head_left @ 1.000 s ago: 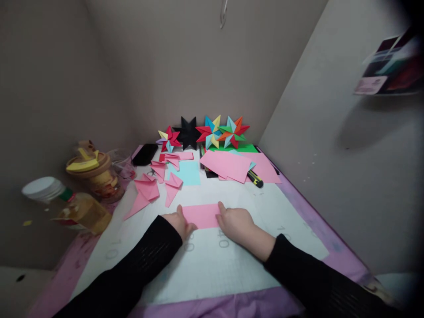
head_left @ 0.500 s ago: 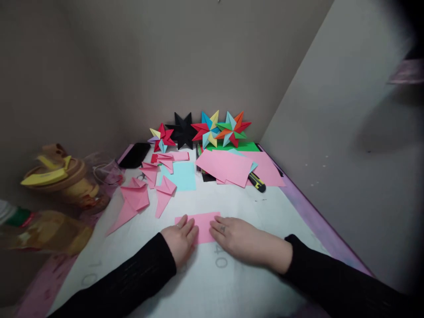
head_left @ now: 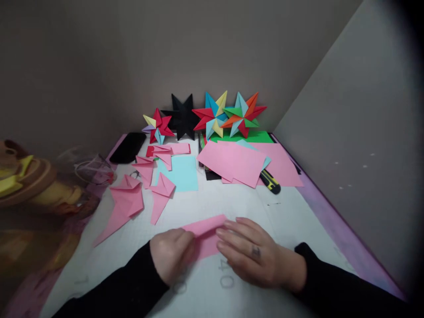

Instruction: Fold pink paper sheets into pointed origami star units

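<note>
A pink paper (head_left: 207, 245) lies partly opened at a fold in front of me, its upper layer lifted. My left hand (head_left: 174, 254) is closed on the paper's left end, fingers curled and slightly blurred. At the right end, my right hand (head_left: 253, 254) has its fingers bent over the edge of the paper, a ring-like mark on one finger. The thumb of that hand is hidden. Beyond lie folded pink pieces (head_left: 127, 198), another narrow folded one (head_left: 162, 192) and a light blue square sheet (head_left: 185, 172).
Four paper stars, one of them black (head_left: 183, 117), stand along the wall. A black phone (head_left: 128, 148) lies at the back left. Pink sheets (head_left: 236, 163) and a cutter knife (head_left: 270, 182) are at the back right. A brown holder (head_left: 36, 176) stands at the left.
The pink paper lay flat under both hands; now its upper layer is raised. My left fingers have curled round its end. The view has moved closer.
</note>
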Available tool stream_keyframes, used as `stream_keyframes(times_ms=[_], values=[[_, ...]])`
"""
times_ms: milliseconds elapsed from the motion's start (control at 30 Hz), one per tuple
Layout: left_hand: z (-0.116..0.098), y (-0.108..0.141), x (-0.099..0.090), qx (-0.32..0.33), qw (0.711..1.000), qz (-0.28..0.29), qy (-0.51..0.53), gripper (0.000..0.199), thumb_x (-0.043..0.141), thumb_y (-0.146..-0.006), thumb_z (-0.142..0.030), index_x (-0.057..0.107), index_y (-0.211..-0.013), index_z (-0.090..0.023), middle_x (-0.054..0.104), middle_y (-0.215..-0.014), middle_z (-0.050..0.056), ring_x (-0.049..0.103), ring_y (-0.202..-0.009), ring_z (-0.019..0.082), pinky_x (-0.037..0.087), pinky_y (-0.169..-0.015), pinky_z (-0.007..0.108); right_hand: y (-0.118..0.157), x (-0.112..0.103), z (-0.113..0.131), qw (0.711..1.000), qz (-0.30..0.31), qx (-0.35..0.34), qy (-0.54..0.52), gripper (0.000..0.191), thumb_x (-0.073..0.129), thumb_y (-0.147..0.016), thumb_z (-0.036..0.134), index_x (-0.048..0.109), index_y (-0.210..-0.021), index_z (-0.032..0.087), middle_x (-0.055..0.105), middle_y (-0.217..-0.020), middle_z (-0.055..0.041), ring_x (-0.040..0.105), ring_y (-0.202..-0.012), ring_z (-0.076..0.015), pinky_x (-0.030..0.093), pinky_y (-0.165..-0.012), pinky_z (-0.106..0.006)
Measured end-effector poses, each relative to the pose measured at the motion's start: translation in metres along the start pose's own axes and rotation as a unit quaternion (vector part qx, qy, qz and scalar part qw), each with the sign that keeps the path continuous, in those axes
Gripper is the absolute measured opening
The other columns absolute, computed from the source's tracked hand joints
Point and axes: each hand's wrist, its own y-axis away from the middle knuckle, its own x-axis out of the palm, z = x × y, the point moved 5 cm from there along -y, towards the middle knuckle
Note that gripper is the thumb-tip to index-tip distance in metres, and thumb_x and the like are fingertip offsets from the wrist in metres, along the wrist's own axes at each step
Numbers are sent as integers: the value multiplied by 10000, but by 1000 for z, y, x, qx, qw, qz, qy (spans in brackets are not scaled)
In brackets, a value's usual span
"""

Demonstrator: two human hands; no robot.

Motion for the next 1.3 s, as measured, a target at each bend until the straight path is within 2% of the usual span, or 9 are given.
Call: stream_keyframes(times_ms=[67, 233, 300, 433, 567, 633, 867, 1033, 1300], values=[[13, -9, -8, -95, 986, -20, 135, 240, 418, -895, -314, 601, -788, -201, 616, -650, 11, 579, -583, 136, 461, -560, 247, -1, -2, 3, 1000, -7, -15, -21, 401, 509, -892, 271, 508, -1285, 188, 634, -1200, -120, 442, -1276, -265, 396, -1046, -452], [43, -18, 5, -255, 878, -68, 399, 204, 493, -822, -345, 445, -954, -197, 560, -667, -32, 507, -494, 93, 432, -500, 223, -5, 27, -2, 990, 123, 24, -62, 557, 479, -902, 454, 417, -1369, 156, 456, -1402, -144, 331, -1331, -322, 336, -1047, -540], [47, -19, 4, -224, 901, -101, 357, 327, 490, -801, -280, 404, -1106, -201, 630, -919, 49, 573, -588, 118, 494, -585, 277, -4, 36, -8, 984, 151, 54, -75, 585, 459, -903, 484, 391, -1389, 165, 416, -1432, -142, 326, -1327, -334, 339, -1033, -546], [31, -19, -6, -60, 992, -106, 22, 422, 459, -809, -163, 501, -1225, -216, 484, -1342, 148, 548, -1107, 292, 464, -876, 447, 0, 40, -18, 986, 132, 92, -53, 434, 462, -924, 271, 447, -1353, 203, 469, -1398, -116, 363, -1312, -301, 357, -1023, -499], [9, -15, 14, 120, 981, 42, -149, 446, 406, -891, -131, 489, -1311, -256, 465, -1416, 62, 301, -1364, 272, 194, -1105, 523, 3, 44, -16, 990, 124, 35, -54, 374, 408, -949, 148, 496, -1301, 241, 515, -1367, -65, 361, -1329, -235, 301, -1077, -485], [5, -12, 26, 173, 968, 113, -146, 454, 452, -914, -274, 423, -1366, -228, 428, -1443, 54, 275, -1379, 247, 199, -1117, 477, 5, 47, -14, 988, 136, 6, -77, 346, 400, -965, 180, 505, -1290, 232, 523, -1360, -54, 362, -1332, -222, 298, -1089, -469], [18, -39, 30, 95, 976, 122, -154, 635, 424, -890, -382, 253, -1452, -141, 235, -1529, 96, 193, -1406, 268, 220, -1098, 489, 6, 42, -19, 977, 171, 21, -124, 391, 385, -956, 127, 482, -1320, 233, 511, -1372, -44, 315, -1363, -231, 322, -1073, -487], [16, -45, 35, 26, 978, 91, -188, 721, 427, -872, -446, 245, -1444, -47, 199, -1526, 167, 168, -1406, 315, 246, -1083, 500, 1, 34, -13, 982, 145, 0, -117, 314, 418, -941, 138, 577, -1208, 187, 568, -1314, -59, 459, -1268, -234, 381, -1023, -454], [1, 8, 30, 187, 972, 57, -132, 357, 436, -942, -244, 492, -1293, -214, 525, -1365, 48, 397, -1295, 247, 384, -1001, 406, -2, 24, -25, 994, 40, 19, -105, 194, 478, -920, 135, 662, -973, 168, 691, -967, -67, 595, -951, -185, 467, -813, -330]])
